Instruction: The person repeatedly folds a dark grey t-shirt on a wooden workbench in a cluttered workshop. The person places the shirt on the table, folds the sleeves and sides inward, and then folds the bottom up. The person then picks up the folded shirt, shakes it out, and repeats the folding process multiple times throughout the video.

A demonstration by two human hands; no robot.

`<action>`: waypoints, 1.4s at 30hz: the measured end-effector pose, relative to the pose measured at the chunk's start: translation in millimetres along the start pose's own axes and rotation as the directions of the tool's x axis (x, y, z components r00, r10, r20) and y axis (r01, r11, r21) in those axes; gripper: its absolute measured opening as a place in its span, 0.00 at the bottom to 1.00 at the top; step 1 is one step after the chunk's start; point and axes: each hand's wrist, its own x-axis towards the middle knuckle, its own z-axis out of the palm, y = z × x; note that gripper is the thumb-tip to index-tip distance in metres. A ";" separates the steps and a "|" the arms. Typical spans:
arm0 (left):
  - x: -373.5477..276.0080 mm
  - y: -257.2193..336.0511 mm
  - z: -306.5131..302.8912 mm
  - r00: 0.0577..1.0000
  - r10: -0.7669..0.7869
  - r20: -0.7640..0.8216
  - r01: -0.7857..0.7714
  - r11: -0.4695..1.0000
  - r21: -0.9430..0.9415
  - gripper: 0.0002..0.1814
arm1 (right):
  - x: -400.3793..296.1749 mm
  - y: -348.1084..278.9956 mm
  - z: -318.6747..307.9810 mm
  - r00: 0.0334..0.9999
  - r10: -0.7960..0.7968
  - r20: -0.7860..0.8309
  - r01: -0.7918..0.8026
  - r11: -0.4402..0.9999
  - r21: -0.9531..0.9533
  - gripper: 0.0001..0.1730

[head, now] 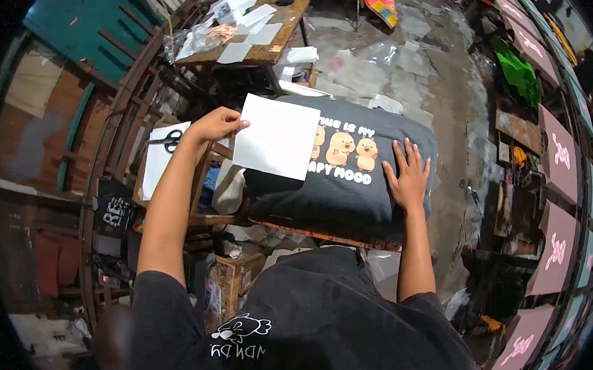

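A dark grey garment [285, 199] lies over a low bench, printed with light lettering and a row of tan cartoon animals [341, 149]. My left hand [223, 124] pinches the upper left edge of a white paper sheet [276, 137] between thumb and fingers. The sheet covers the left part of the print; I cannot tell how much of it touches the cloth. On the right side of the garment, my right hand [409, 175] rests flat, palm down and fingers spread, just beside the print.
Black-handled scissors [172, 139] lie on white paper [161, 170] at the left. Beyond the bench, a wooden table [269, 51] carries loose sheets and plastic. Pink printed fabric pieces [554, 254] line a rack at the right. A wooden box [238, 274] stands low near me.
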 end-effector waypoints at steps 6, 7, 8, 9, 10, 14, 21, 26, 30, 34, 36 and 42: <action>-14.6 -27.9 -23.2 1.000 0.013 -0.027 -0.013 1.000 0.009 0.21 | 0.6 2.2 3.7 1.000 -0.007 0.007 0.007 1.000 -0.023 0.34; -15.7 -28.8 -24.7 0.999 0.007 -0.037 -0.006 1.000 0.027 0.21 | 0.9 2.6 2.7 1.000 -0.004 0.010 0.005 1.000 -0.020 0.34; -18.6 -29.8 -29.6 0.999 -0.008 -0.051 0.013 0.994 0.105 0.21 | -0.3 3.5 4.8 1.000 -0.004 0.011 0.005 1.000 -0.029 0.34; -22.5 -34.0 -32.4 0.998 0.010 -0.059 -0.005 0.996 0.085 0.22 | 0.5 4.0 4.9 1.000 -0.008 0.010 0.008 1.000 -0.024 0.34; -23.5 -44.0 -36.5 0.996 -0.001 -0.094 0.013 0.991 0.130 0.22 | 0.8 4.1 5.4 1.000 -0.010 0.010 0.010 1.000 -0.021 0.34; -40.2 -52.6 -52.8 0.978 0.002 -0.208 0.051 0.968 0.246 0.23 | 1.1 5.9 3.9 1.000 -0.001 0.025 0.001 1.000 -0.027 0.35; -143.9 -37.0 -41.8 0.811 -0.181 -0.557 0.047 0.968 -0.247 0.14 | 33.1 -85.6 11.1 0.924 -0.381 -0.028 0.382 0.924 0.014 0.31; -261.4 -98.3 -21.8 0.450 -0.353 -0.821 -0.193 0.859 -0.475 0.22 | 15.3 -109.3 60.0 0.790 -0.604 0.105 0.597 0.797 0.097 0.41; -408.5 -157.1 1.3 0.216 -0.539 -0.814 -0.307 0.754 -0.581 0.26 | 13.5 -98.1 45.4 0.786 -0.593 0.173 0.598 0.801 0.025 0.44; -527.9 -201.8 56.8 -0.102 -0.565 -0.819 -0.257 0.810 -0.527 0.29 | -3.0 -70.6 21.5 0.882 -0.423 0.206 0.452 0.883 -0.122 0.48; -567.0 -201.7 91.6 -0.248 -0.604 -0.757 -0.203 0.797 -0.569 0.29 | -4.7 -67.4 21.2 0.872 -0.425 0.244 0.460 0.882 -0.106 0.50; -650.8 -178.9 138.9 -0.484 -0.602 -0.635 -0.149 0.772 -0.618 0.28 | -8.7 -45.3 31.2 0.870 -0.417 0.262 0.460 0.879 -0.127 0.54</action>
